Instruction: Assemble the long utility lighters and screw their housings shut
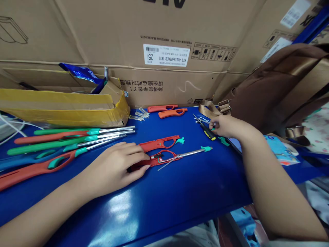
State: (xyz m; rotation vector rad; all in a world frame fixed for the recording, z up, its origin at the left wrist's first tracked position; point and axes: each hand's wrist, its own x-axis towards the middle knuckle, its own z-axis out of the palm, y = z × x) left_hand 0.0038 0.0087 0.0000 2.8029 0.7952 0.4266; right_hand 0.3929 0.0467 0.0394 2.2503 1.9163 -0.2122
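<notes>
Holding red lighter casing (155, 161), left grip (123, 159) closed; right grip (223, 125) beside screwdriver (208, 133), cannot tell whether open.

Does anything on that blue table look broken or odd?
One red lighter under the left hand lies open, its inner parts and metal tube exposed, unlike the closed-looking lighters farther left. I can't tell whether it's damaged.

A brown cardboard panel (102, 37) bearing a white printed label (166, 55) stands beyond the grip. Left of the grip and farther back sits an open, yellow-taped cardboard box (56, 115), a shiny blue packet (81, 72) poking out; well to the grip's right rests a brown fabric bag (257, 89).
</notes>
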